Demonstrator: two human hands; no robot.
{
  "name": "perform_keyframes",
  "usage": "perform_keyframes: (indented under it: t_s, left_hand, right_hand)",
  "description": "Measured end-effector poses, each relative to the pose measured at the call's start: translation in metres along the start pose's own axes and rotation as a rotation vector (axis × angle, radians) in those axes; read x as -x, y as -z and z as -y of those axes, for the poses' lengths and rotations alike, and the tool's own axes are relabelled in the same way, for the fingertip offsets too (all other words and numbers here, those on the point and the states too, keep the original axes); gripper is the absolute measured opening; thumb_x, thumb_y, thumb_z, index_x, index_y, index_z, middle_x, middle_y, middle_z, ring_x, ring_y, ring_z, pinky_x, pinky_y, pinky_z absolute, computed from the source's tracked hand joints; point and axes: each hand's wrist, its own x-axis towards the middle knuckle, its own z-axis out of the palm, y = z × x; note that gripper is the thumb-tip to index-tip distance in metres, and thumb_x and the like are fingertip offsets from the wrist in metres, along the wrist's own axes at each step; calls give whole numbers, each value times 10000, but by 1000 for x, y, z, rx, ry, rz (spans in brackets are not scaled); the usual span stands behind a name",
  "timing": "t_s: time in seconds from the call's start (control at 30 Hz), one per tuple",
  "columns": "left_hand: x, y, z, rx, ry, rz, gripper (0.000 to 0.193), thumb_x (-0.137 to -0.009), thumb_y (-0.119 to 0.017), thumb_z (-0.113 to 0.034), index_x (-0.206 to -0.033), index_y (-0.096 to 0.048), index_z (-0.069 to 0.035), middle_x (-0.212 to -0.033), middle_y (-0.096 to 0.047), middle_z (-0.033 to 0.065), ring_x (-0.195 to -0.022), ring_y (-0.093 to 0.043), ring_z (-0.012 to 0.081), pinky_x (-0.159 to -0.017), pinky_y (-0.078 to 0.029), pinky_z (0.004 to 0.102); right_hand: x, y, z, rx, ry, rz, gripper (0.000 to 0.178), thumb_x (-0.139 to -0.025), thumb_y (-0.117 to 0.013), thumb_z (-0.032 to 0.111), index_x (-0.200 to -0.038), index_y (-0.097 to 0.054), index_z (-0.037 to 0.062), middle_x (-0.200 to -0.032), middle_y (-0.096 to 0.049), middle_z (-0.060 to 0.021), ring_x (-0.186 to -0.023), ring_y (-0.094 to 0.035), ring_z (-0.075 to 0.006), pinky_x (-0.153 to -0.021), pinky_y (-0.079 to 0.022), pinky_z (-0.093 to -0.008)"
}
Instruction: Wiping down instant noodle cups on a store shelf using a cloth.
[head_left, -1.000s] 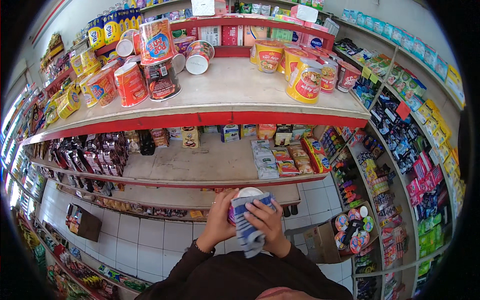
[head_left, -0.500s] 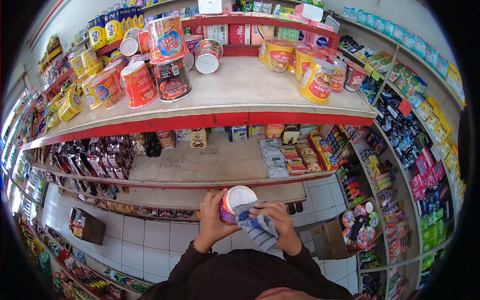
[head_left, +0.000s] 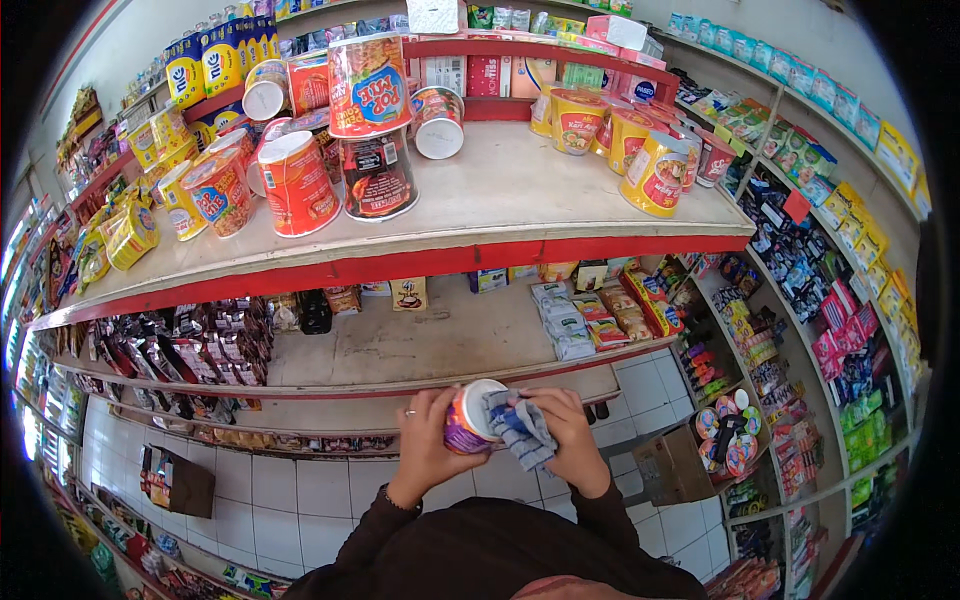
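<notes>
My left hand [head_left: 432, 447] is wrapped round an instant noodle cup [head_left: 462, 428], purple and orange with its white base tilted up. A blue-grey striped cloth [head_left: 521, 428] is bunched in my right hand [head_left: 568, 440] and pressed against the cup's right side. Both hands are low in front of me, nearer than the shelf edges. On the upper shelf [head_left: 500, 190] ahead stand red noodle cups [head_left: 297, 185], two of them stacked beside a dark one [head_left: 378, 178], with a cup on its side [head_left: 438, 122] close by. Yellow noodle cups [head_left: 655, 175] are grouped at the right.
Below, a second shelf [head_left: 430, 335] holds dark sachets [head_left: 190, 345] at left and packets [head_left: 600, 318] at right. An open carton of cups [head_left: 680, 465] stands on the floor at right, another carton [head_left: 176, 480] at left. Packed racks [head_left: 800, 330] line the right side.
The cup has tilted further in my left hand. The cloth has shifted slightly right and up along with my right hand. My view has turned a little, so the shelf goods appear displaced.
</notes>
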Motion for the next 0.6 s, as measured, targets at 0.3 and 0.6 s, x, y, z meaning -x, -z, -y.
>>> perform_keyframes:
  t_s: [0.3, 0.6]
  left_hand:
    - [0, 2, 20, 194, -53, 150, 984, -493, -846, -387, -1334, -419, -106, -1149, -505, 113, -1095, -494, 320, -860, -343, 457]
    - [-14, 31, 34, 4, -67, 46, 883, -475, -865, -329, -1229, -479, -81, -1115, -504, 109, -1053, -512, 309, -880, -339, 439]
  right_hand:
    - [-23, -18, 39, -17, 56, -44, 425, -677, -717, 132, -1089, -637, 66, -1185, -634, -30, -1138, -547, -221, -914, -355, -373]
    - [-3, -12, 25, -134, -53, -25, 372, -660, -722, 92, -1017, -651, 17, -1015, -670, -110, -976, -606, -270, -888, -384, -381]
